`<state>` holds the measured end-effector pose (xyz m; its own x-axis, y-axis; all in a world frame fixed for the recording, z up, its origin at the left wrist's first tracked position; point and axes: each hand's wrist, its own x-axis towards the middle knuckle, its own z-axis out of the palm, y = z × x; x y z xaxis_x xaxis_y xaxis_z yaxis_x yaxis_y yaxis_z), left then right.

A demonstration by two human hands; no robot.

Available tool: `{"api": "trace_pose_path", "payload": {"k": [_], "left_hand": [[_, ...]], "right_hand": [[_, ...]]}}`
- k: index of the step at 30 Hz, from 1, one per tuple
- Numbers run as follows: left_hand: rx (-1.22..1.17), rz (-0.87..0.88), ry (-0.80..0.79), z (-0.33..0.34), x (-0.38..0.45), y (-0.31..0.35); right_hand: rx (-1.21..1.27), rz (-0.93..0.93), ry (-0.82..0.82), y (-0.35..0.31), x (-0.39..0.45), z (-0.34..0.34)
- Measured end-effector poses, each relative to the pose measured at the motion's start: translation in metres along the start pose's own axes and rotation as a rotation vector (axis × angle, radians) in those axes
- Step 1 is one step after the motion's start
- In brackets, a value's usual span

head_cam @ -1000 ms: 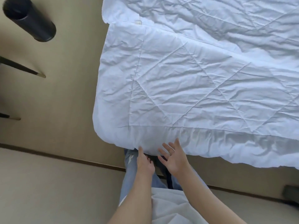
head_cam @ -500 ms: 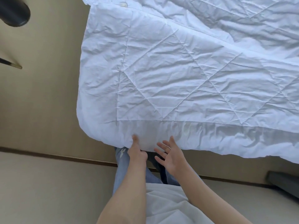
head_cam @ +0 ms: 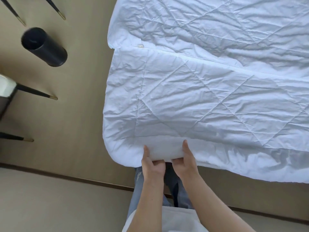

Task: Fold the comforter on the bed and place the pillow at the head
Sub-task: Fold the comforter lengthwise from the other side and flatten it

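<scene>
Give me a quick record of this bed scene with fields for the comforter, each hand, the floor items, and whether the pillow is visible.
comforter: white quilted comforter, spread over the bed, near edge hanging toward the person
left hand: left hand grips the comforter's near edge, thumb on top
right hand: right hand grips the same edge beside the left, thumb on top
floor items: black cylinder and dark furniture legs with gold tips, left of the bed
pillow: not in view
</scene>
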<state>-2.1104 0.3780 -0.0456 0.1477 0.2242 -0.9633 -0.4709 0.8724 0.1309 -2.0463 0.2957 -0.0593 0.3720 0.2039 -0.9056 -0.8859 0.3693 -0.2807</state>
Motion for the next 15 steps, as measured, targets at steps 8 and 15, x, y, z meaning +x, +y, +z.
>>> {"api": "trace_pose_path", "payload": {"k": [8, 15], "left_hand": [[-0.066, 0.169, 0.036, 0.041, 0.0, 0.09], [0.25, 0.288, 0.237, 0.084, 0.014, 0.164]], "right_hand": [[0.078, -0.046, 0.12, -0.035, 0.002, 0.045], [0.056, -0.207, 0.164, -0.047, 0.006, 0.083]]}}
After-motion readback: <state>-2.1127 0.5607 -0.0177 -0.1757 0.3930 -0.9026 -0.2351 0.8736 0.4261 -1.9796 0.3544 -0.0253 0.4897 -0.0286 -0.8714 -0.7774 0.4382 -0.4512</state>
